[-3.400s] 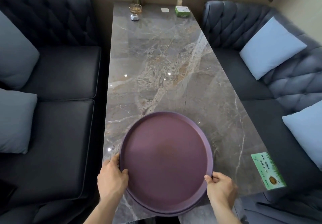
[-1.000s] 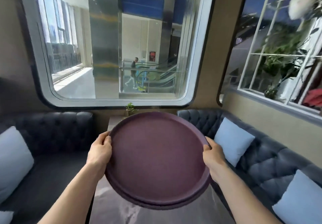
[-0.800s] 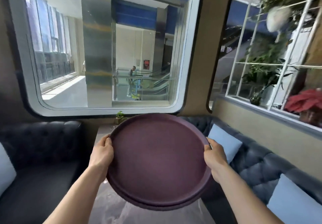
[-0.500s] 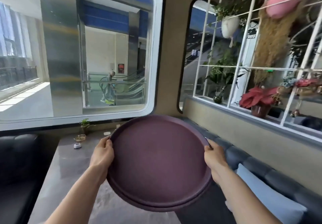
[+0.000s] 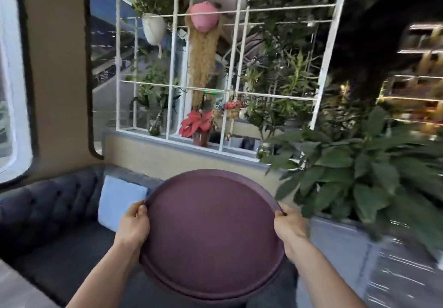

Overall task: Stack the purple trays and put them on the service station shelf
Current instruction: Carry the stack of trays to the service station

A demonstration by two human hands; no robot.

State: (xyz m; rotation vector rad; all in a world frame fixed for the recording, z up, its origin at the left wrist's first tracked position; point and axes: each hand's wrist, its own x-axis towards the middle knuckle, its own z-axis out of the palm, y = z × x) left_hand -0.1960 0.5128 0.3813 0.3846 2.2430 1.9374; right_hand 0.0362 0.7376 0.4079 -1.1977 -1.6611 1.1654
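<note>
The stacked round purple trays are held up in the air in front of me, roughly level, one nested in the other with the lower rim showing along the near edge. My left hand grips the left rim. My right hand grips the right rim. No service station shelf is visible in this view.
A dark tufted sofa with a pale blue cushion lies below left. A low wall with a white grid frame and potted plants stands ahead. A big leafy plant is at right. The table corner shows bottom left.
The trays were lifted off the table and stay gripped by both hands. My view has swung right, from the window and table to the plant wall and sofa.
</note>
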